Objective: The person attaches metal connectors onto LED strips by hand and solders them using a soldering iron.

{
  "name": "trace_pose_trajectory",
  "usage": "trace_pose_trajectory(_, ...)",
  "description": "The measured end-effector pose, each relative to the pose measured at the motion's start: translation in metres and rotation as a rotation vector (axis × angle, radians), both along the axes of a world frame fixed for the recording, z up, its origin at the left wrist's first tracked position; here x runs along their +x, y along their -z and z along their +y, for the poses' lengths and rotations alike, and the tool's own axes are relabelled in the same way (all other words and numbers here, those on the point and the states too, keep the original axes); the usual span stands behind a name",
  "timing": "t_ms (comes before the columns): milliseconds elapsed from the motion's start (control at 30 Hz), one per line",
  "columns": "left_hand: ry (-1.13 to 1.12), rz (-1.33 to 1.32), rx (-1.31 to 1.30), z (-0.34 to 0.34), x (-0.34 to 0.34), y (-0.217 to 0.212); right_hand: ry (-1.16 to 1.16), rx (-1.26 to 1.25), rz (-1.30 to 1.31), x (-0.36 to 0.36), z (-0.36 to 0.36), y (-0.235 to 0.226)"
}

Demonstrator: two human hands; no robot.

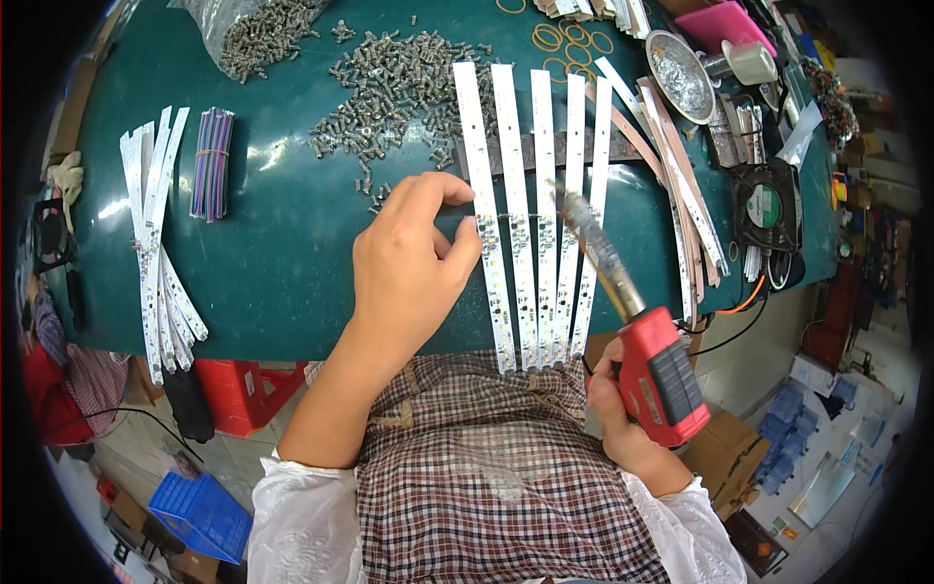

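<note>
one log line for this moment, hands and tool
left hand: pinching thin wire at white strips | right hand: holding red soldering gun, tip over strips

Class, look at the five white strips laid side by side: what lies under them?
A dark flat bar runs crosswise under the strips, on the green table. Its middle is covered by the strips; only the gaps and its right end show.

A heap of small metal screws (399,83) is spread over the green counter (282,243). Left of the heap, a bundle of coloured wires (212,164) is laid beside a fanned stack of white strips (156,243). Right of the heap, rubber bands (564,41), a foil dish (679,76) and a small black fan (766,202) are seen.
</note>
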State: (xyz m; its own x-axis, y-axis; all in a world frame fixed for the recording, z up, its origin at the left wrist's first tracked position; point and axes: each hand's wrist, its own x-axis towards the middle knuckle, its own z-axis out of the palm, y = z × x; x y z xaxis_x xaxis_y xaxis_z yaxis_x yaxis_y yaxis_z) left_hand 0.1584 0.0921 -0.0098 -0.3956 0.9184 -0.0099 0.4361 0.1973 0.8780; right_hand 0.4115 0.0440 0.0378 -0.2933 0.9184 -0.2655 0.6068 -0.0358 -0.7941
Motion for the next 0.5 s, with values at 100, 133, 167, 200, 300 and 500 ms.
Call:
trace_pose_trajectory(100,0.061,-0.027,0.002,-0.002,-0.004,0.005,0.049,-0.026,0.083,-0.003,-0.002,0.005)
trace_pose_trajectory(133,0.061,-0.028,0.001,-0.002,-0.004,0.006,-0.036,0.023,0.085,-0.004,0.001,0.008)
trace_pose_trajectory(167,0.065,-0.026,0.005,-0.002,-0.004,0.006,-0.123,0.071,0.088,-0.005,0.003,0.010)
trace_pose_trajectory(200,0.070,-0.024,0.009,-0.003,-0.004,0.007,-0.134,0.075,0.063,-0.006,0.004,0.013)
trace_pose_trajectory(300,0.064,-0.018,0.017,-0.003,-0.004,0.009,-0.173,0.090,0.049,-0.007,0.005,0.020)
trace_pose_trajectory(500,0.058,-0.018,0.032,-0.002,-0.004,0.010,-0.182,0.141,0.025,-0.014,0.008,0.022)
